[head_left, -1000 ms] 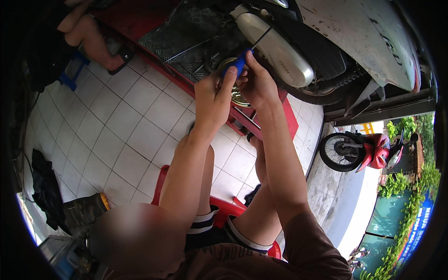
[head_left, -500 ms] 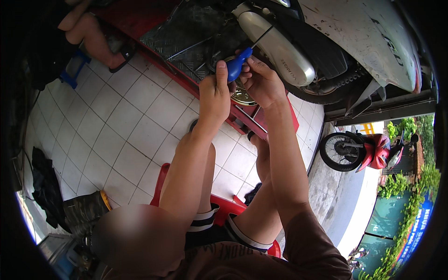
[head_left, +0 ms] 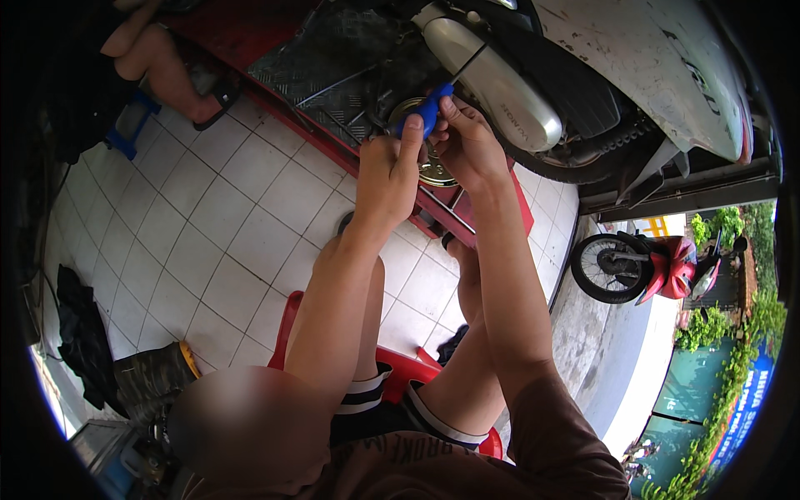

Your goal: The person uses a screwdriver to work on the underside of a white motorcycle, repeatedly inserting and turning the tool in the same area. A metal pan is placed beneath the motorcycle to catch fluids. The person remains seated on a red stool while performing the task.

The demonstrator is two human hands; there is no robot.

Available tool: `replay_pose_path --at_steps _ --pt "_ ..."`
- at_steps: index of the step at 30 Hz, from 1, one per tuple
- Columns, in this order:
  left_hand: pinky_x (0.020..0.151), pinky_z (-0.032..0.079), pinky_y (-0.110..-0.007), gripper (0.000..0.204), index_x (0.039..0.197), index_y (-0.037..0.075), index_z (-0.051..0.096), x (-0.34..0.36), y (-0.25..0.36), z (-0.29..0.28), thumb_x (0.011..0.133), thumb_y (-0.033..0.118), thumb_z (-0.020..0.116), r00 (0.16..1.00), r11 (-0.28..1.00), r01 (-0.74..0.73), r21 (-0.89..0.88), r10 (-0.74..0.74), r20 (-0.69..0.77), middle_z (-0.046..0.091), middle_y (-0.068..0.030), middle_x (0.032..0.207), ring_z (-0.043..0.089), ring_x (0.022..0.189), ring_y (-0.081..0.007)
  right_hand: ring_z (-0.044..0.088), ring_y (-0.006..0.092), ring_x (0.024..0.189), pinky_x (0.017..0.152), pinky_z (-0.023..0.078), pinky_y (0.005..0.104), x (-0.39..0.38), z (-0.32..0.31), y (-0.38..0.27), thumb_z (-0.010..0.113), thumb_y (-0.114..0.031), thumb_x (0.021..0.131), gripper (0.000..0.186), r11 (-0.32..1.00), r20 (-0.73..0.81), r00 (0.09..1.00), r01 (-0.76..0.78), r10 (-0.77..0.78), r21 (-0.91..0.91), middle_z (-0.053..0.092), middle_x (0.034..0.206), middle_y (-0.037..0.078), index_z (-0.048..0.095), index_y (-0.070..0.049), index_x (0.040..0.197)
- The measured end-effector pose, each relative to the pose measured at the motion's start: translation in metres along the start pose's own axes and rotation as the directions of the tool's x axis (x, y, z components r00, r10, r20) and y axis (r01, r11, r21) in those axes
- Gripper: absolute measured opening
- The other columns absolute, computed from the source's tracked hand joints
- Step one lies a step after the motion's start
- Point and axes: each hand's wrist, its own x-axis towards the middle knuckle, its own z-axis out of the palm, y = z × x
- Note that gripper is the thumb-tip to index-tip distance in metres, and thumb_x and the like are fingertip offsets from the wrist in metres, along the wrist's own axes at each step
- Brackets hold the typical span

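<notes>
A screwdriver with a bulbous blue handle [head_left: 430, 110] is held between my two hands, its thin dark shaft slanting up and right in front of the motorbike's silver side cover [head_left: 508, 96]. My left hand [head_left: 389, 172] is closed round the butt of the handle, with the thumb stretched along it. My right hand [head_left: 471, 143] pinches the handle nearer the shaft with thumb and fingers. Partly hidden behind both hands is a shiny gold-coloured round dish [head_left: 437, 172] on the red lift platform.
Long metal tools [head_left: 331, 86] lie on the dark tread-plate of the red platform [head_left: 287, 104]. At upper left another person's leg [head_left: 167, 71] shows beside a blue stool [head_left: 133, 125]. White tiles [head_left: 217, 225] cover the floor. A red motorbike [head_left: 658, 268] stands outside at right.
My left hand has turned slightly and shifted right, its thumb now further over the blue handle. My right hand and the screwdriver have barely moved.
</notes>
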Motion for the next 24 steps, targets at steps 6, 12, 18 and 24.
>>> replay_pose_path --at_steps 6,12,18,24 --pt "0.052 0.041 -0.027 0.048 0.090 -0.003 0.068 0.001 0.002 -0.001 0.097 0.040 0.048 0.996 0.999 -0.040 -0.013 0.039 -0.080 0.064 -0.0066 0.064 0.056 0.057 -0.0096 0.048 0.0078 0.068 0.062 0.041 0.0208 -0.007 0.019 -0.006 0.059 -0.016 0.094 0.018 0.996 -0.031 0.999 -0.027 0.030 0.081 0.059 0.086 0.003 0.057 -0.001 0.102" --pt "0.050 0.033 -0.027 0.051 0.073 -0.001 0.056 -0.001 0.004 0.004 0.098 0.042 0.045 0.996 0.997 -0.072 0.042 0.074 -0.052 0.050 -0.0014 0.058 0.042 0.053 -0.0086 0.047 0.0076 0.066 0.059 0.039 0.0211 -0.002 0.006 -0.006 0.061 -0.020 0.093 0.021 0.998 -0.031 0.999 0.022 -0.024 -0.050 0.056 0.077 0.001 0.058 -0.001 0.101" --pt "0.050 0.033 -0.025 0.043 0.078 -0.003 0.058 -0.003 0.018 0.005 0.096 0.036 0.051 0.970 0.973 -0.227 0.052 0.231 -0.079 0.050 -0.0016 0.059 0.042 0.056 -0.0084 0.048 0.0069 0.067 0.060 0.039 0.0209 -0.012 0.011 -0.017 0.059 -0.015 0.093 0.021 0.999 -0.101 0.995 -0.027 0.024 -0.026 0.057 0.078 0.002 0.058 0.000 0.107" --pt "0.051 0.034 -0.025 0.040 0.081 -0.003 0.060 -0.002 0.008 0.005 0.096 0.032 0.052 0.984 0.987 -0.148 -0.055 0.142 -0.104 0.052 -0.0021 0.061 0.043 0.058 -0.0074 0.050 0.0077 0.071 0.063 0.042 0.0211 -0.007 -0.003 -0.010 0.058 -0.014 0.093 0.024 0.997 -0.002 1.000 0.025 -0.025 -0.068 0.061 0.089 0.005 0.058 0.003 0.110"
